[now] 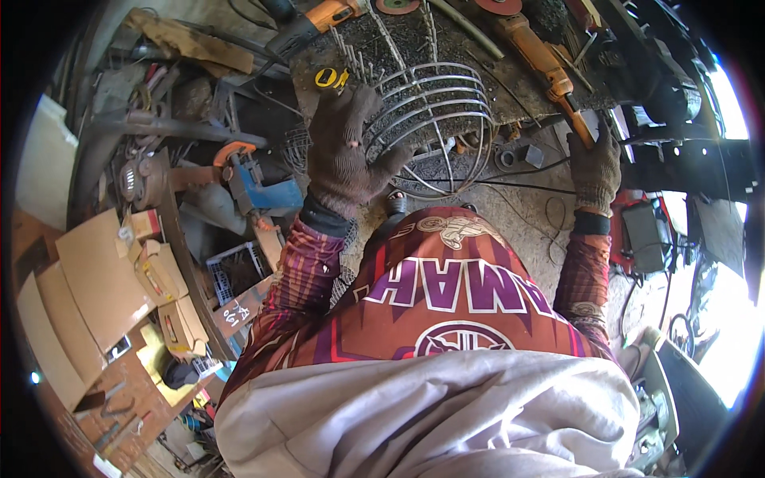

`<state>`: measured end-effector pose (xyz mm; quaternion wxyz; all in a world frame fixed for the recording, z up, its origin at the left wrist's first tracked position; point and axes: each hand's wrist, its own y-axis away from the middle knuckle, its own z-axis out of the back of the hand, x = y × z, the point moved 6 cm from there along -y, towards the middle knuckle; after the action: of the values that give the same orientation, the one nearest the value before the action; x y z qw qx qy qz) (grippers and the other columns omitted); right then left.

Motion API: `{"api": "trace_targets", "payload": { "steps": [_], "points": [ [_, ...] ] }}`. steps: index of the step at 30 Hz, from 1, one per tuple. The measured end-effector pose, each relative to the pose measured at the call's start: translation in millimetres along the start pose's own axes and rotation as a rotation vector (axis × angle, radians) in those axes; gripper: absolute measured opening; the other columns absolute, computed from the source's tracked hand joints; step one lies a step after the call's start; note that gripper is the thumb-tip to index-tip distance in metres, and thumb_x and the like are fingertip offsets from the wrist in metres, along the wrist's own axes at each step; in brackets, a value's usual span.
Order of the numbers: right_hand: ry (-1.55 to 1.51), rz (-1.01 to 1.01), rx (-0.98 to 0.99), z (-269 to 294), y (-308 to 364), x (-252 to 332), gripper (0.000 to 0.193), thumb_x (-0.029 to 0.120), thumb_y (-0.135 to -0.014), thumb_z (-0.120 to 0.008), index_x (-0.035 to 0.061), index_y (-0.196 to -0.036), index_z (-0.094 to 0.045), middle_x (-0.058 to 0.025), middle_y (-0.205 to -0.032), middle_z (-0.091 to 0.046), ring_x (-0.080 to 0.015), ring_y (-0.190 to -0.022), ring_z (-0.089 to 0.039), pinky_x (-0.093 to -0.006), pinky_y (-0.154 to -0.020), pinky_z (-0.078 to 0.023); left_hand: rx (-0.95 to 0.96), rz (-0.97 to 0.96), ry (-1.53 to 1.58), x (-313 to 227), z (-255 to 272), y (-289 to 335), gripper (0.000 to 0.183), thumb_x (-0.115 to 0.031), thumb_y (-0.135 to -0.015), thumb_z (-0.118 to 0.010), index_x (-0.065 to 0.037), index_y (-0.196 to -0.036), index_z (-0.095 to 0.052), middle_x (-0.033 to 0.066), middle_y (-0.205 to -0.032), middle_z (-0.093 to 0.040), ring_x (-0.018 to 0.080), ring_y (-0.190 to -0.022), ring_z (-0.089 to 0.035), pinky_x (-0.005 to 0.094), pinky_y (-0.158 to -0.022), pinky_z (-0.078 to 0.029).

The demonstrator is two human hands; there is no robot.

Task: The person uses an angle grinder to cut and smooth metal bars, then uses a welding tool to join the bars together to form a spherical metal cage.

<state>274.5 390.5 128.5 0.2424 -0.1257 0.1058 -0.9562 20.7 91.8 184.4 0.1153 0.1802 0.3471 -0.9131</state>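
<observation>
Two gloved hands: left hand (pixel 344 147) open beside the wire cage (pixel 445 117), contact unclear; right hand (pixel 596 165) wrapped round the grinder's (pixel 545 62) tail. Cage overhangs the bench (pixel 515 77) edge, no clamp visible; a knock could tip it.

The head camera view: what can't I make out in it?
In the head view:
Left hand: whether it touches the wire cage; the glove hides its palm side.
Right hand: how its palm sits on the orange grinder; the back of the glove hides it.
Grinder disc: cut off by the top edge.
Feet: mostly hidden by the shirt.
Far right: washed out by glare.
</observation>
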Motion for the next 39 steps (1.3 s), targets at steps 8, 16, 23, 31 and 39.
{"api": "trace_targets", "payload": {
  "steps": [8, 16, 23, 31, 39],
  "points": [
    [0.021, 0.041, -0.372, 15.4, 77.1, 32.1, 0.071, 0.035, -0.077, -0.077, 0.0023, -0.133, -0.048, -0.0192, -0.124, -0.057, -0.0365, -0.116, -0.053, -0.0445, -0.096, -0.045, 0.112, -0.275, 0.093, -5.8, 5.3, 18.2, 0.063, -0.057, -0.085, -0.062, -0.006, -0.123, -0.054, 0.015, -0.115, -0.057, 0.0329, -0.114, -0.052, 0.0545, -0.107, -0.032],
    [0.002, -0.196, -0.149, 0.5, 160.9, 19.4, 0.076, 0.035, -0.08, -0.074, -0.001, -0.139, -0.042, -0.0234, -0.133, -0.052, -0.038, -0.125, -0.048, -0.0433, -0.103, -0.04, 0.112, -0.372, 0.341, 22.2, 13.2, 8.1, 0.049, -0.037, -0.085, -0.069, -0.009, -0.122, -0.057, 0.0123, -0.116, -0.059, 0.0314, -0.114, -0.055, 0.0554, -0.104, -0.036],
    [-0.384, -0.619, 0.088, -63.4, 271.9, -31.0, 0.078, 0.027, -0.084, -0.072, -0.0024, -0.145, -0.033, -0.0243, -0.144, -0.043, -0.033, -0.133, -0.045, -0.0377, -0.107, -0.038, -0.152, -0.124, 0.379, 135.5, 11.0, -135.2, 0.038, -0.031, -0.085, -0.067, -0.008, -0.115, -0.062, 0.0175, -0.114, -0.065, 0.0348, -0.11, -0.06, 0.0461, -0.098, -0.044],
    [-0.459, -0.972, 0.57, -153.6, 470.6, -132.9, 0.079, 0.032, -0.083, -0.074, -0.0024, -0.144, -0.036, -0.0193, -0.129, -0.057, -0.0236, -0.103, -0.061, -0.0333, -0.088, -0.048, 0.365, 0.082, -0.112, 324.8, -124.8, -296.8, 0.042, -0.039, -0.093, -0.05, -0.008, -0.119, -0.061, 0.0175, -0.117, -0.063, 0.0361, -0.109, -0.06, 0.0424, -0.093, -0.046],
    [-0.846, -1.408, 0.518, -138.9, 572.2, -84.5, 0.067, 0.037, -0.085, -0.069, -0.0029, -0.134, -0.046, -0.0071, -0.092, -0.065, -0.0158, -0.063, -0.057, -0.0307, -0.051, -0.046, 0.584, 0.121, -0.531, 434.9, -169.3, -334.9, 0.051, -0.045, -0.093, -0.045, -0.009, -0.127, -0.057, 0.0218, -0.128, -0.058, 0.04, -0.122, -0.053, 0.0493, -0.1, -0.043]
  ]
}}
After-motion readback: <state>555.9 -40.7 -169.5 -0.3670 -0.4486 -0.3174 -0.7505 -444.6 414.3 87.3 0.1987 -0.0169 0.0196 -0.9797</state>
